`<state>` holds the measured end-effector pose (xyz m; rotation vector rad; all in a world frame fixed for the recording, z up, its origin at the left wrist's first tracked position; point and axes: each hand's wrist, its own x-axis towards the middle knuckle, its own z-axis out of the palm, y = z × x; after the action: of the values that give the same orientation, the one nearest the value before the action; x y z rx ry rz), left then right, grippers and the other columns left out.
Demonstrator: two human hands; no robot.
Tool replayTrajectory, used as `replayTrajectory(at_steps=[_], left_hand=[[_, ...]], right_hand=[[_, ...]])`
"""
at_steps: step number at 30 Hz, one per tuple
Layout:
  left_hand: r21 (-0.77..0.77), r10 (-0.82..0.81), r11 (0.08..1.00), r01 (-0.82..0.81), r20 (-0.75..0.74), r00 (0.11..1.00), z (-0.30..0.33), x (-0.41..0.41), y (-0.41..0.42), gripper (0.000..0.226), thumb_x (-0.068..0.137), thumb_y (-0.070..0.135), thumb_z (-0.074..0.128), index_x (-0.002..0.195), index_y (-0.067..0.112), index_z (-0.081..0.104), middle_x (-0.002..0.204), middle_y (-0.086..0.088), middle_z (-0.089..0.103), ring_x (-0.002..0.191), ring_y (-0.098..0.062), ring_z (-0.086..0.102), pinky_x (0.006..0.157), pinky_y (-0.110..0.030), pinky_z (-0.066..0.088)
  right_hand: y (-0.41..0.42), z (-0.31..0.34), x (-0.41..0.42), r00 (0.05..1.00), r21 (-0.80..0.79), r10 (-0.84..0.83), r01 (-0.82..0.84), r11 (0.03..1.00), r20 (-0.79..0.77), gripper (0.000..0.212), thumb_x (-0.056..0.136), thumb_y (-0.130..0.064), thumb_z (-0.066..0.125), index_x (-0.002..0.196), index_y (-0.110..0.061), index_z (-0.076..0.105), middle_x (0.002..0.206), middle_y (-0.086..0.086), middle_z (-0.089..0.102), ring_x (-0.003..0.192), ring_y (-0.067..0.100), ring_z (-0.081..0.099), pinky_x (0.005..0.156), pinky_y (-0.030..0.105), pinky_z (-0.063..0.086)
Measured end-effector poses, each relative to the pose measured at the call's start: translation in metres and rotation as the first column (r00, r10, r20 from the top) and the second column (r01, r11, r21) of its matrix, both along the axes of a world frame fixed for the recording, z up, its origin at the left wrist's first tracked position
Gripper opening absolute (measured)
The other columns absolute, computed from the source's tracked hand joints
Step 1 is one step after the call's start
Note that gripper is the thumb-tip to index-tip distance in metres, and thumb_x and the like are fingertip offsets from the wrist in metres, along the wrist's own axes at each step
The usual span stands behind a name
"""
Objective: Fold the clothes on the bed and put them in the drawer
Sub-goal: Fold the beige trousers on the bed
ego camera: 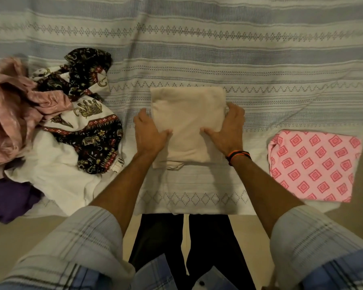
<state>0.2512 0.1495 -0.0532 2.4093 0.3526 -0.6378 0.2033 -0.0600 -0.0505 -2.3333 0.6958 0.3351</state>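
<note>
Nearest the camera: rolled-up plaid sleeves (88,237) on both forearms, dark trousers (176,243) below, person stands at the bed edge

Both arms reach forward over the striped bedspread (197,49). Left hand (148,133) and right hand (225,129) are apart, one on each side of a folded beige garment (187,114) lying flat in the middle of the bed near its front edge. Left hand: thumb lies on top of the cloth, fingers go along the left edge, tips partly out of sight. Right hand: thumb pressed on top, fingers curl round the right edge. Each hand grips its own side of the fold. Black and orange bands (238,156) on the right wrist

Right of it, apart from the beige piece: a folded pink garment with a diamond print (314,164), lying flat at the bed's front right corner

Left side: unfolded heap. Purple cloth (6,197) hangs at the near edge, white cloth (57,170) beside it, black-and-white elephant-print fabric (88,114) draped over that, crumpled dusty-pink garment (15,114) at the far left, blurry

Farther back only bedspread, creased, bands of blue-grey and white with diamond and zigzag rows
</note>
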Motion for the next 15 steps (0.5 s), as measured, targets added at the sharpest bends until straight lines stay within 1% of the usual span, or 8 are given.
replayTrajectory(at_steps=[1,2,4,6,8,10,13,15], left_hand=[[-0.039,0.123,0.991,-0.126,-0.061,0.99,-0.002,0.0,0.001,0.096,0.065,0.031,0.089,0.139,0.003,0.035,0.134,-0.016,0.048,0.119,-0.029,0.052,0.101,-0.039,0.046],[-0.068,0.205,0.974,-0.214,-0.126,0.971,-0.006,0.0,0.002,0.091,0.065,0.034,0.089,0.135,0.004,0.039,0.13,-0.014,0.054,0.115,-0.028,0.056,0.098,-0.038,0.049],[-0.122,0.288,0.939,-0.321,-0.226,0.931,-0.013,0.001,0.004,0.082,0.065,0.037,0.089,0.129,0.007,0.046,0.124,-0.009,0.061,0.11,-0.023,0.06,0.095,-0.038,0.052],[-0.175,0.297,0.918,-0.357,-0.293,0.909,-0.019,0.005,0.006,0.078,0.064,0.038,0.089,0.126,0.009,0.052,0.122,-0.006,0.063,0.109,-0.02,0.061,0.096,-0.038,0.052],[-0.234,0.275,0.901,-0.366,-0.345,0.898,-0.021,0.009,0.007,0.075,0.063,0.038,0.089,0.125,0.009,0.057,0.121,-0.004,0.065,0.108,-0.019,0.062,0.096,-0.04,0.053],[-0.303,0.249,0.876,-0.374,-0.381,0.891,-0.021,0.012,0.005,0.065,0.068,0.03,0.087,0.124,0.01,0.061,0.12,-0.003,0.067,0.107,-0.02,0.063,0.097,-0.042,0.053],[-0.329,0.245,0.869,-0.37,-0.363,0.899,-0.013,0.013,0.001,0.056,0.073,0.022,0.084,0.123,0.012,0.062,0.119,-0.001,0.066,0.108,-0.02,0.062,0.097,-0.041,0.052],[-0.342,0.249,0.863,-0.371,-0.351,0.903,-0.003,0.013,-0.001,0.062,0.069,0.025,0.086,0.125,0.013,0.061,0.121,-0.001,0.065,0.11,-0.021,0.061,0.098,-0.041,0.051]], right_hand=[[0.0,-0.001,-0.002,0.99,0.092,-0.132,0.136,0.986,-0.042,0.099,0.062,-0.038,0.091,0.138,-0.003,0.038,0.137,0.014,0.042,0.121,0.028,0.046,0.105,0.04,0.043],[-0.001,-0.002,-0.002,0.967,0.175,-0.235,0.249,0.952,-0.097,0.093,0.064,-0.037,0.091,0.135,-0.004,0.041,0.131,0.01,0.049,0.116,0.025,0.052,0.101,0.039,0.047],[-0.004,-0.004,-0.001,0.926,0.274,-0.331,0.371,0.887,-0.182,0.081,0.067,-0.037,0.09,0.13,-0.008,0.047,0.123,0.003,0.059,0.106,0.018,0.059,0.093,0.032,0.051],[-0.006,-0.005,0.004,0.918,0.318,-0.326,0.386,0.866,-0.227,0.075,0.071,-0.037,0.087,0.128,-0.01,0.047,0.115,-0.002,0.058,0.101,0.016,0.058,0.088,0.029,0.05],[-0.006,-0.006,0.008,0.914,0.351,-0.316,0.391,0.851,-0.253,0.069,0.073,-0.038,0.086,0.125,-0.013,0.048,0.111,-0.004,0.058,0.102,0.019,0.059,0.09,0.034,0.051],[-0.006,-0.008,0.009,0.911,0.382,-0.321,0.402,0.832,-0.259,0.059,0.075,-0.035,0.085,0.119,-0.016,0.051,0.112,-0.003,0.062,0.104,0.021,0.062,0.093,0.04,0.053],[-0.008,-0.005,0.006,0.906,0.437,-0.348,0.421,0.795,-0.24,0.056,0.075,-0.032,0.085,0.119,-0.015,0.056,0.116,0.001,0.067,0.104,0.022,0.066,0.094,0.046,0.055],[-0.007,0.002,0.003,0.912,0.449,-0.347,0.41,0.794,-0.219,0.058,0.074,-0.033,0.085,0.121,-0.015,0.057,0.118,0.002,0.067,0.104,0.022,0.066,0.094,0.047,0.055]])
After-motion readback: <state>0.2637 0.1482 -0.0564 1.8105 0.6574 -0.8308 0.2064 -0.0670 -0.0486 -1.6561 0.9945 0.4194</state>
